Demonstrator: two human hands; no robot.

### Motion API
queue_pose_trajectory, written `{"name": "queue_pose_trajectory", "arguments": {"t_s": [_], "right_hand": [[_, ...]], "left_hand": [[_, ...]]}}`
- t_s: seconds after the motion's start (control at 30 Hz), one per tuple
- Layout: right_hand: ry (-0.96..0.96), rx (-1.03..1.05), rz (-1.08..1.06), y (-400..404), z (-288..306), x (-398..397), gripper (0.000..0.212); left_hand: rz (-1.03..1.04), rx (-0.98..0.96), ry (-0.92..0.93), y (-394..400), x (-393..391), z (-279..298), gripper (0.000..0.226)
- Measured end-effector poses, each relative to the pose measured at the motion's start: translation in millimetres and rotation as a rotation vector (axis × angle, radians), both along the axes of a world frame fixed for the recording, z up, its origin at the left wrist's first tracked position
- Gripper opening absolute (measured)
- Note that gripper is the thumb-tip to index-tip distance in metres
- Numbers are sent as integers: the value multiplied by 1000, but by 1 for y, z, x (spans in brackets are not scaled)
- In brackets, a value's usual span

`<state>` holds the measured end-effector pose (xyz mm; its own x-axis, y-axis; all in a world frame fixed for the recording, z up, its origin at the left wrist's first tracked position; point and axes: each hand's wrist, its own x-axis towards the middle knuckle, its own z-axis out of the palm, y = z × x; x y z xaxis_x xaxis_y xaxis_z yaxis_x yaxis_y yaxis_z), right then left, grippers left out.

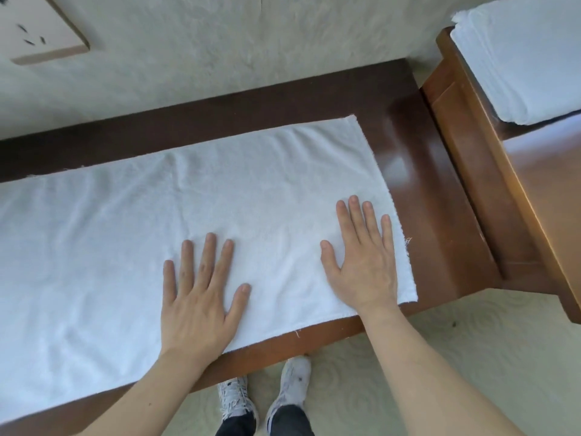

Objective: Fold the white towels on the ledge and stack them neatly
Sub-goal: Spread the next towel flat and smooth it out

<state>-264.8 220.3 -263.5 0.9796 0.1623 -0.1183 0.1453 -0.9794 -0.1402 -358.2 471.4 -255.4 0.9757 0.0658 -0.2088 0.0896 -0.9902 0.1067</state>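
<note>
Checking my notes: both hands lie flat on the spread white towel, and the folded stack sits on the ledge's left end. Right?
Not quite. The head view shows the folded stack at the right end; both hands, left and right, do lie flat on the spread towel.

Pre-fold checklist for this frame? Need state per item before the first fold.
1. Towel spread flat on ledge: ok, light wrinkles only.
2. Left hand flat on towel, gripping nothing: ok.
3. Right hand flat near the towel's right edge: ok.
4. Right edge and corners visible for grabbing: ok.
5. Left end of towel: cannot tell, runs out of frame.
6. Stack at upper right sits apart from the towel: ok.
</note>
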Motion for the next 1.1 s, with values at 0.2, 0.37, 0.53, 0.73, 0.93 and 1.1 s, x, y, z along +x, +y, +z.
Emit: {"name": "queue_pose_trajectory", "arguments": {"t_s": [0.2, 0.37, 0.53, 0.73, 0.93, 1.1], "right_hand": [[-20, -26, -5, 0, -2, -1, 73], [-25, -20, -19, 2, -3, -2, 71], [-34, -14, -16, 2, -2, -1, 70], [-44, -12, -7, 1, -2, -2, 71], [-30, -14, -1, 1, -2, -1, 71], [-28, -36, 3, 0, -2, -2, 73]], "left_hand": [[-6, 27, 18, 2, 0, -5, 77], [-6, 34, 11, 5, 0, -7, 77], [5, 26, -23, 4, 0, -7, 77], [7, 11, -48, 4, 0, -8, 77], [10, 1, -50, 4, 0, -8, 78], [15, -11, -47, 5, 0, -8, 78]]}}
